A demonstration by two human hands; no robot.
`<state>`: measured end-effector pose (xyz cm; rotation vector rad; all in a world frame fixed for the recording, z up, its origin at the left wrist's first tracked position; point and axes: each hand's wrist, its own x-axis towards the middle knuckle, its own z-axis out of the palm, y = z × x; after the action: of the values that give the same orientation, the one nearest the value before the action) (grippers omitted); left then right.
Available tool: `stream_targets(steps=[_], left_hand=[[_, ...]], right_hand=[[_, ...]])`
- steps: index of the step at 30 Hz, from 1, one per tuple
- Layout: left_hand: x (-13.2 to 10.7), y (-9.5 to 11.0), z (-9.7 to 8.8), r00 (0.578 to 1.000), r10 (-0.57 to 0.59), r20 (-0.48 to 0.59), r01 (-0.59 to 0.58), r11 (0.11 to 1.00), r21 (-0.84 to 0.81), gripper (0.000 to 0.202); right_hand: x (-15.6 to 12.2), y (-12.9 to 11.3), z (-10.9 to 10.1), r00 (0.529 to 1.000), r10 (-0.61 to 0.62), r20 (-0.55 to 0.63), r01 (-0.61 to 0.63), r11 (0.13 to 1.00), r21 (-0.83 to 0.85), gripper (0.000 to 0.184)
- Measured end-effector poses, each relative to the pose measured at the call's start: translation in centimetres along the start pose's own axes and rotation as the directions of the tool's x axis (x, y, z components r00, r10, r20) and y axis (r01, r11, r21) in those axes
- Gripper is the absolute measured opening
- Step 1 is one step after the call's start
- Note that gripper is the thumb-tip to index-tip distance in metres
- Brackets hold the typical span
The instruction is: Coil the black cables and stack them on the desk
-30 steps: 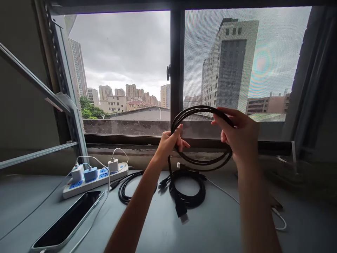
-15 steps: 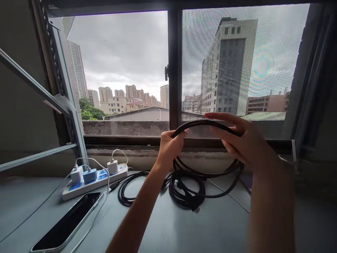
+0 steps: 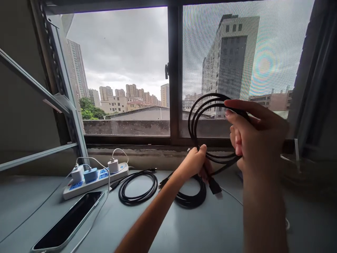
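Fingers of the right hand (image 3: pixel 256 140) curl around the top of a black cable coil (image 3: pixel 207 130), thumb and forefinger pinching the loops at about two o'clock of the ring, while the left hand (image 3: pixel 193 165) closes its fingers on the bottom of the same coil at about six o'clock. Held upright in the air before the window frame (image 3: pixel 174 77), the coil shows several glossy, round strands lying side by side, and a squarish black plug (image 3: pixel 214 186) hangs just below the left fist. To keep the winding neat, I judge that each loop should match the others in width, the strands laid flat together without twist, and the lower grip kept firm so nothing springs loose. On the smooth grey table (image 3: pixel 184 228) beneath, two more black coils rest: a thin one (image 3: pixel 137 189) at nine o'clock of the hands and a thicker bundle (image 3: pixel 192 196) directly under them. Farther left lie a white power strip (image 3: pixel 96 175) with chargers and a dark, glassy phone (image 3: pixel 67 221).
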<state>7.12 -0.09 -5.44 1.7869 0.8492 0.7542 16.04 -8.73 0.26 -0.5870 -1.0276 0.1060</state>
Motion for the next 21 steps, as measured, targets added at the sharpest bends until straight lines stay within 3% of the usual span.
stream_targets(steps=[3, 7, 9, 11, 14, 17, 19, 21], left_hand=[[-0.4, 0.1, -0.1, 0.973, 0.030, 0.231, -0.031, 1.000, 0.004, 0.067], [-1.3, 0.7, -1.8, 0.844, 0.047, 0.534, -0.011, 0.997, -0.070, 0.058], [-1.6, 0.7, -2.6, 0.805, 0.015, 0.592, 0.067, 0.991, -0.116, 0.048], [-1.5, 0.4, -2.9, 0.812, 0.030, 0.582, 0.106, 0.974, -0.198, 0.039], [-0.5, -0.4, -2.3, 0.896, 0.103, 0.431, 0.073, 0.925, -0.374, 0.062], [0.9, -0.8, -1.1, 0.986, 0.133, 0.103, -0.068, 0.878, -0.475, 0.047], [1.6, -0.9, -0.8, 0.965, 0.190, -0.180, -0.250, 0.872, -0.421, 0.034], [1.9, -0.9, -0.9, 0.889, 0.276, -0.364, -0.401, 0.854, -0.331, 0.028]], right_hand=[[-0.5, -0.2, 0.3, 0.996, -0.082, 0.028, 0.083, 0.996, -0.031, 0.012], [-1.2, -1.2, 0.7, 0.993, -0.114, 0.042, 0.114, 0.993, 0.000, 0.013], [-1.5, -1.5, 0.8, 0.991, -0.123, 0.055, 0.123, 0.992, 0.013, 0.012], [-1.5, -1.4, 0.7, 0.983, -0.176, 0.047, 0.173, 0.983, 0.059, 0.012], [-1.1, -0.2, 0.4, 0.967, -0.254, 0.008, 0.249, 0.954, 0.165, 0.010], [0.1, 2.1, 0.2, 0.976, -0.213, -0.044, 0.217, 0.948, 0.231, 0.013], [0.9, 4.1, 0.3, 0.991, -0.110, -0.076, 0.126, 0.955, 0.270, 0.026], [1.7, 6.1, 0.5, 0.996, 0.034, -0.080, -0.004, 0.936, 0.351, 0.042]])
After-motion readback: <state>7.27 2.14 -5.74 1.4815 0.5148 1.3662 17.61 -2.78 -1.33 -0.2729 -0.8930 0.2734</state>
